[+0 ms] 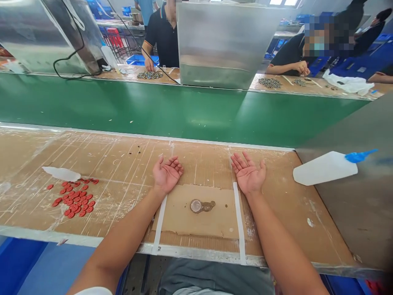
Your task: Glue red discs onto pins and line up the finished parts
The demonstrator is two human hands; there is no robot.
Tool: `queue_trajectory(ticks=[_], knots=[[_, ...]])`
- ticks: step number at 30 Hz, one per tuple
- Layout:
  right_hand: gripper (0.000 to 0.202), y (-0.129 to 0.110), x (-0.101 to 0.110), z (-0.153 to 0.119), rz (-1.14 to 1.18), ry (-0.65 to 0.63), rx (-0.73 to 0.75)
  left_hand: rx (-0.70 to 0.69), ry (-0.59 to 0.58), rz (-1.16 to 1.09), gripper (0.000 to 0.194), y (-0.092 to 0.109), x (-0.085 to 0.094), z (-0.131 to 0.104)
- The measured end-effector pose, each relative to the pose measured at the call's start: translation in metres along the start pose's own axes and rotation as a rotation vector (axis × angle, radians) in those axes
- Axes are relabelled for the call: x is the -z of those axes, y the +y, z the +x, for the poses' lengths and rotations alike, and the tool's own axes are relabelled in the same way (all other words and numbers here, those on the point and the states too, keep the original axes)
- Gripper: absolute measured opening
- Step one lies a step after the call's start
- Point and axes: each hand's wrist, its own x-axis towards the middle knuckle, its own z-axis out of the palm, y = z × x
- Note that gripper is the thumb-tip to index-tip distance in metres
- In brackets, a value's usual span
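My left hand (167,173) rests palm up on the cardboard-covered table, fingers loosely curled and holding nothing. Palm up as well, my right hand (248,172) lies with its fingers apart and nothing in it. Between my forearms a cardboard sheet (199,229) is held by white tape strips. On it sits a small round disc (195,205) in a brownish wet-looking smear (208,206). To the left lies a loose pile of red round discs (76,200), with a whitish translucent piece (61,173) beside it.
A white squeeze bottle with a blue nozzle (325,168) lies at the right, near a metal panel (353,184). A green belt (138,110) runs beyond the table. Across it, two people work by piles of small parts (270,83), with a metal box (227,45) between them.
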Motion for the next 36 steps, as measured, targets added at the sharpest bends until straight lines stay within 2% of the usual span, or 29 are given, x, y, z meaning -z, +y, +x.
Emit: queue_trajectory(ticks=[15,21,27,36], knots=[[0.065,0.0010,0.0019,0.0009,0.017,-0.030,-0.018,-0.002,-0.019,0.040,0.039,-0.0004,0.0002,0.0001],[0.055,0.0014,0.0045,0.0006,0.005,-0.038,-0.031,-0.004,-0.041,0.037,0.036,-0.0006,0.0056,0.0030],[0.047,0.0029,0.0058,0.0008,0.001,-0.014,-0.018,-0.002,-0.023,0.039,0.033,-0.0012,0.0011,0.0014],[0.039,-0.0011,0.0022,-0.0012,-0.017,-0.048,-0.047,-0.013,-0.026,0.068,0.032,-0.0009,0.0003,0.0003]])
